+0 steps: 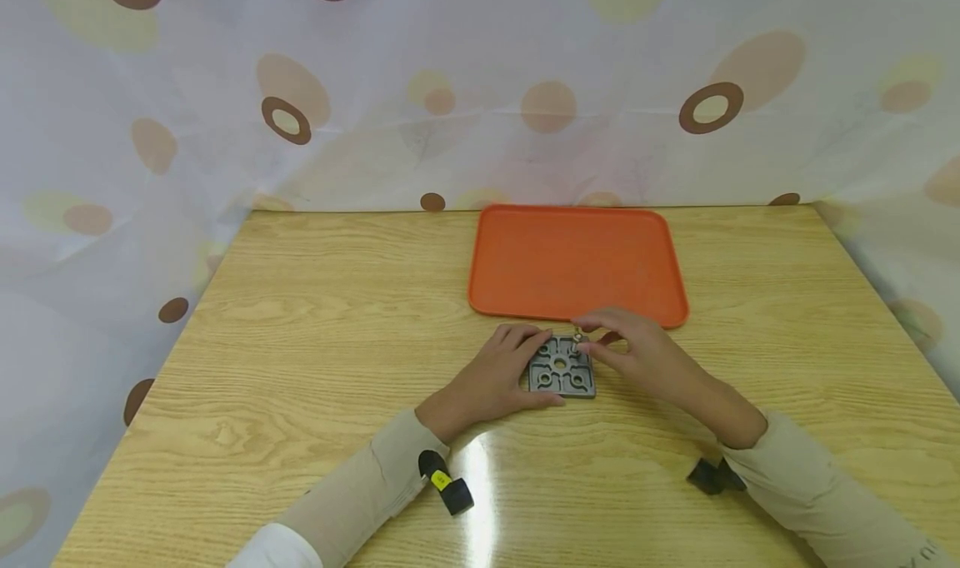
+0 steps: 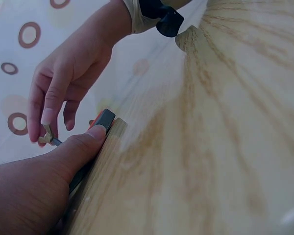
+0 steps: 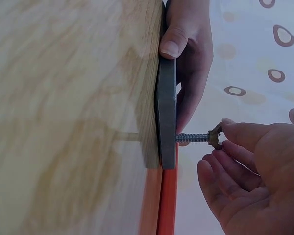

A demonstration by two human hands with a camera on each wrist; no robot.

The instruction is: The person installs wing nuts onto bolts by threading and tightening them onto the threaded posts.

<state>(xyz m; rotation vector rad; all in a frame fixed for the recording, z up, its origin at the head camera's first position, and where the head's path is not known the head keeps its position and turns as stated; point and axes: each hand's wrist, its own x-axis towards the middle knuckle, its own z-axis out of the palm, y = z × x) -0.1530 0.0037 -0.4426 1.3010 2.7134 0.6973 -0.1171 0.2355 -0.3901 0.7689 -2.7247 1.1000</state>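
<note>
A square grey metal plate with ribs and round holes lies on the wooden table. My left hand grips it from the left, thumb on the near edge and fingers at the far edge. From the plate's far right corner a threaded bolt stands upright. On its upper end sits a brass-coloured wing nut. My right hand pinches the wing nut's wings between thumb and fingertips. In the right wrist view, bare thread shows between the nut and the plate.
An orange tray lies just behind the plate, its front rim close to my right fingers. Patterned cloth hangs behind the table and at both sides. Dark wrist devices are strapped over the sleeves.
</note>
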